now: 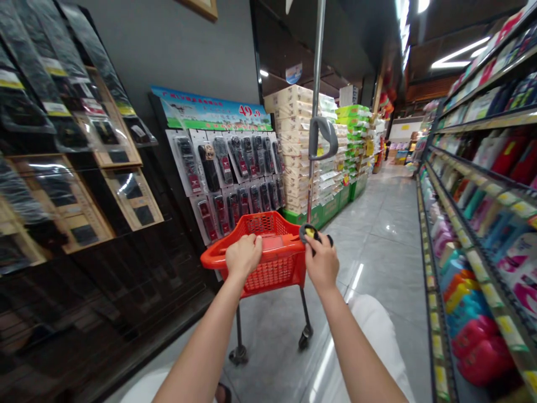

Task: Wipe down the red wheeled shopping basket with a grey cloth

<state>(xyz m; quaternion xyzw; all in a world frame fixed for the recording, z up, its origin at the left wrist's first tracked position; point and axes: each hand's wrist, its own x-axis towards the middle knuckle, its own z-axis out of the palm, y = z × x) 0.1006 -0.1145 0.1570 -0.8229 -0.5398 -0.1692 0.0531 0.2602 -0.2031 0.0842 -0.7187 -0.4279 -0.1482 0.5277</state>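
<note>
A small red plastic shopping cart (268, 274) stands on the floor in front of me, with dark legs and casters below. My left hand (243, 256) is closed over its red handle bar (215, 258). At the bar's right end, my right hand (322, 260) has its fingers closed on a small black-and-yellow thing (311, 232); its kind is unclear, as the fingers partly cover it. Just beyond, a metal pole (318, 61) with a grey loop grip (325, 138) rises by the basket's right side. What the basket holds cannot be made out.
Packaged belts (237, 157) hang on a rack ahead to the left, beside a dark wall display with boxed goods (134, 196). Stacked cartons (293, 151) line the aisle's left side. Shelves of colourful bottles (474, 285) run along the right. Grey tiled floor (386, 224) stretches ahead.
</note>
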